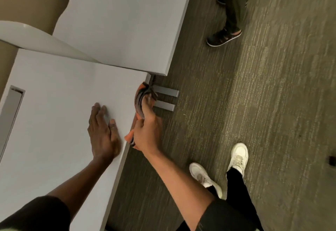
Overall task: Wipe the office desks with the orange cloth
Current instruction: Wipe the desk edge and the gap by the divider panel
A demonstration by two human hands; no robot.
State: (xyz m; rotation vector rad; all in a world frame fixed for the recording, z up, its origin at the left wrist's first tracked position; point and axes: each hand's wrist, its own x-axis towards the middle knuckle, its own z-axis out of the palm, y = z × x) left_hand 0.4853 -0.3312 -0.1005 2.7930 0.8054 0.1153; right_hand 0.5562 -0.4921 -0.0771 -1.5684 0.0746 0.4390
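your left hand (103, 136) lies flat, bracing the desk (54, 121); at its 3 o'clock, your right hand (147, 134) grips the orange cloth (140, 100) against the edge.

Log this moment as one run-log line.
left hand: flat on near desk | right hand: gripping orange cloth at desk's front edge | phase: wiping edge

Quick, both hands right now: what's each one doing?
Left hand: open, flat on the near desk.
Right hand: closed on the orange cloth at the desk edge.
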